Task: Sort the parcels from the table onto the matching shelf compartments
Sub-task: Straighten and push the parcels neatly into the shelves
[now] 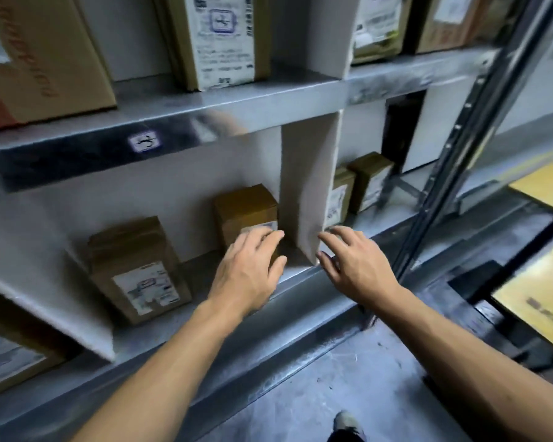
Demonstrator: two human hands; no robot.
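Metal shelving [237,100] fills the view, its levels split by white dividers [307,186] into compartments. At the lower level, the left hand [246,275] lies over the front of a small brown box [245,208] that stands upright at the right end of its compartment, just beside the divider; the fingers [262,237] curl over the box's front top edge and touch it, but the blur hides whether they actually grip it. The right hand [355,266] is spread wide and grasps nothing, its fingertips at the divider's front edge, thumb near the shelf lip. Further left in the same compartment stands a second labelled box [138,269], upright and well apart from the first. Past the divider, in the next compartment to the right, two more small boxes [361,186] stand side by side. On the edge of the shelf above, a small sticker [145,141] bears a dark symbol, and the upper level holds larger labelled parcels [221,36]. A perforated steel upright [454,148] runs down at the right. Below is grey floor [348,378], with a shoe tip [345,422] at the bottom edge.
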